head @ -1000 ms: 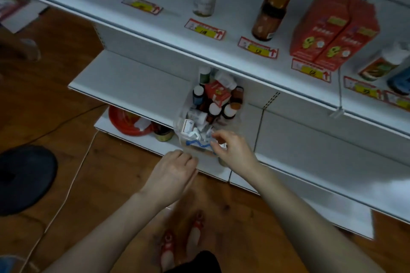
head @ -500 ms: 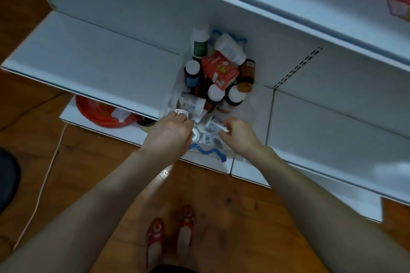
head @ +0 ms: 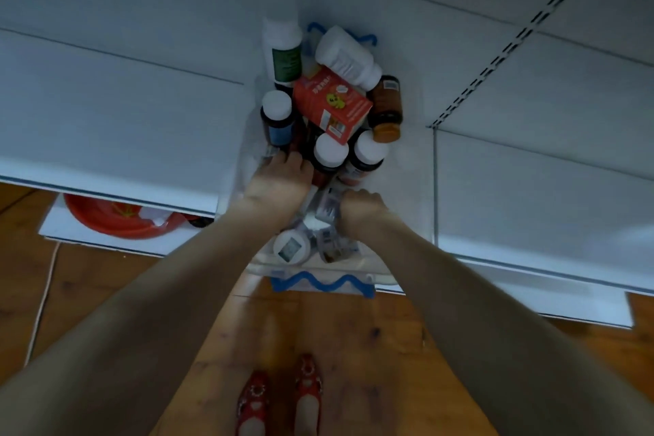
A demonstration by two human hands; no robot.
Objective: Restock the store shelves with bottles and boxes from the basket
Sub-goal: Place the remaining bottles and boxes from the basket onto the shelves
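The white shelf (head: 124, 99) fills the upper part of the head view, and its front edge runs above the wooden floor (head: 106, 311). A clear basket (head: 320, 269) with blue wavy handles sits at about that front edge, heaped with the stock to be put out.

Both bare arms reach down into it. The left hand (head: 279, 184) lies over the basket's left side, fingers close together and pointing toward the far edge. The palm hides what is under it, so whether it holds anything cannot be told. The right hand (head: 362, 205) is over the near right part, fingers curled with their tips against a small barcoded pack (head: 329, 209). Whether they actually grip it cannot be told either.

A red box (head: 332, 104) lies tilted on top of the heap at the basket's middle. At the far edge is a green-labelled white bottle (head: 285, 53), and a plain white bottle (head: 348, 57) lies on its side toward the far right corner. An amber bottle (head: 387, 106) lies along the right side, its orange cap toward the near edge. A blue-labelled bottle (head: 277, 117) stands upright at the left side. A white-lidded jar (head: 292, 246) rests at the near edge.

The next pick probably turns on the blue-labelled bottle. It stands just beyond the left fingertips, toward the far edge, with its long axis upright and its cap facing the camera. The left hand is far nearer to it than the right, while the barcoded pack lies between the two hands, on the right hand's side
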